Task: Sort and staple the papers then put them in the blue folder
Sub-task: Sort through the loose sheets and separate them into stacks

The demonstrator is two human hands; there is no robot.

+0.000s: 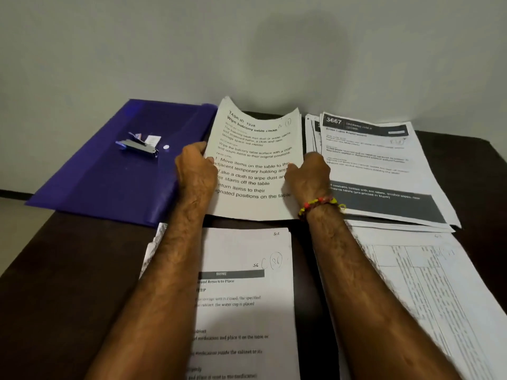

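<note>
I hold a stack of printed papers (255,160) headed "Wipe balcony table clean" by both side edges, its far end curled up off the dark table. My left hand (196,171) grips its left edge and my right hand (310,174) grips its right edge. The blue folder (109,171) lies flat at the far left. A small grey stapler (138,146) rests on top of the folder. Another pile headed "3667" (384,165) lies at the far right. A pile with a "HOME" bar (247,297) sits near me between my forearms.
A sheet with printed tables (425,283) lies at the near right, partly under the "3667" pile. The dark table (68,270) stands against a plain grey wall (247,50). The folder overhangs the table's left edge. A small white round piece (166,147) lies beside the stapler.
</note>
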